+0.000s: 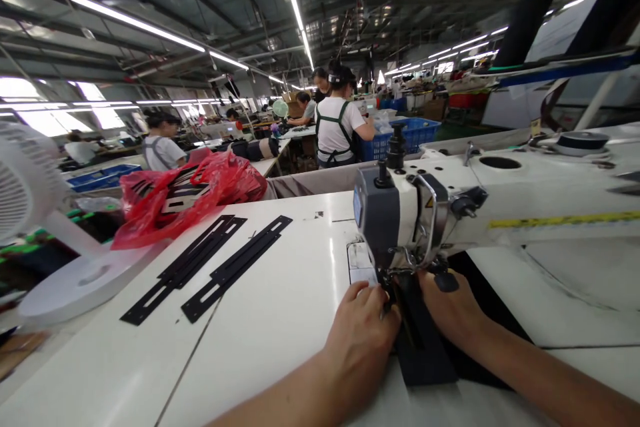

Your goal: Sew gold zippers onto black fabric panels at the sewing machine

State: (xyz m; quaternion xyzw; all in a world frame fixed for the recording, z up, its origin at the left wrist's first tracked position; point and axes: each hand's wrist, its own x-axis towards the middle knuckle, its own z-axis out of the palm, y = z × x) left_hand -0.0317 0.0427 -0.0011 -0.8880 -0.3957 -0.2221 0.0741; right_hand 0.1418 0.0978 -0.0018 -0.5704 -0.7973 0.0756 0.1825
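Observation:
A white and grey sewing machine (pixel 383 213) stands over the table, with a black fabric strip (pixel 425 360) running under its needle area. My left hand (pixel 363 327) is at the strip's left edge, just in front of the needle area. Its fingers are curled toward the thumb, with a small dark thing partly showing between them. On the other side, my right hand (pixel 457 307) lies on the black material and reaches in toward the needle. Its fingertips are mostly hidden behind machine parts. A wider black piece (pixel 490 293) spreads beneath my right forearm.
Slotted black strips (pixel 240 267) lie in two groups on the white table (pixel 270 347). A red plastic bag (pixel 200 193) holding dark pieces sits at the back left, near a white fan (pixel 65 233). Blue crates (pixel 410 133) and several co-workers (pixel 337 123) are beyond.

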